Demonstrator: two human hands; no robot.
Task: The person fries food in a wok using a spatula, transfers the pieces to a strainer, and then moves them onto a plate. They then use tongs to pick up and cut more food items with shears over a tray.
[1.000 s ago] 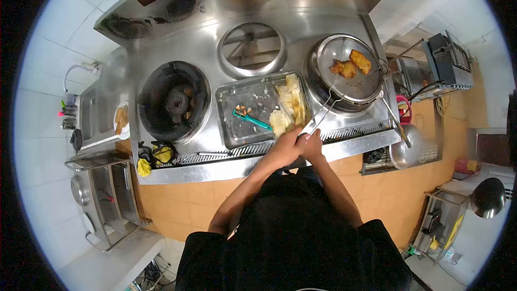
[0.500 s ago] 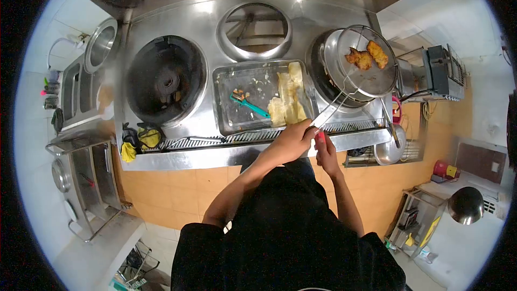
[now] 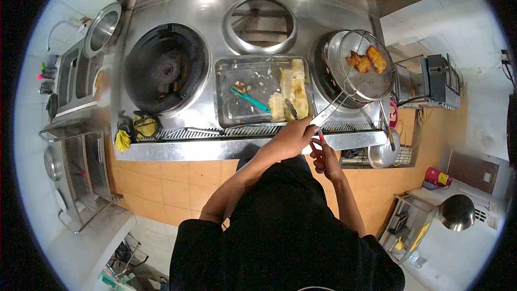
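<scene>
My left hand (image 3: 293,137) is closed around the white handle of a wire strainer (image 3: 347,83), at the front edge of the stove. The strainer's basket rests over the right wok (image 3: 323,73), with two browned fried pieces (image 3: 366,61) in it. Just to the right, my right hand (image 3: 326,160) pinches a thin red-ended tool (image 3: 321,138); the rest of it is hidden. A metal tray (image 3: 231,113) ahead of my left hand holds pale battered strips (image 3: 288,89) and a teal-handled peeler (image 3: 252,99). A dark narrow tip (image 3: 291,109) shows over the strips.
A large black wok (image 3: 166,69) stands on the left burner, with an open ring (image 3: 260,25) behind the tray. Yellow-and-black gloves (image 3: 144,125) lie at the front left. A ladle (image 3: 383,150) hangs off the right edge. Metal shelving (image 3: 81,175) stands at the left.
A dark tip now shows over the pale strips beyond my left hand. My right hand has dropped slightly lower, its fingers looser around the red end. The view has shifted a little.
</scene>
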